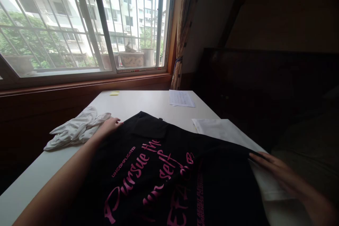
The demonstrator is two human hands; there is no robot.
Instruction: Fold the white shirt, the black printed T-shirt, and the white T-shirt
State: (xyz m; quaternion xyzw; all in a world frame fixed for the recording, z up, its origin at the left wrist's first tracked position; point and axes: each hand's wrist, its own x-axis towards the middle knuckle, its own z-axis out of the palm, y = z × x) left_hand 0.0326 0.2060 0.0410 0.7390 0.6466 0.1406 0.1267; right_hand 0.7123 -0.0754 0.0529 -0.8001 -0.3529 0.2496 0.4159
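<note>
A black T-shirt (169,169) with pink lettering lies spread on a white table (137,102). My left hand (109,126) rests at the shirt's far left corner, fingers curled on the fabric edge. My right hand (275,169) lies at the shirt's right edge, fingers stretched out flat and somewhat blurred, touching the cloth where it meets a white folded garment (225,130).
A crumpled white cloth (76,129) lies at the table's left. A printed paper sheet (181,98) and a small yellow note (114,93) sit at the far edge under the barred window (79,24). A curtain (184,31) hangs at the right; dark furniture (265,88) stands beyond.
</note>
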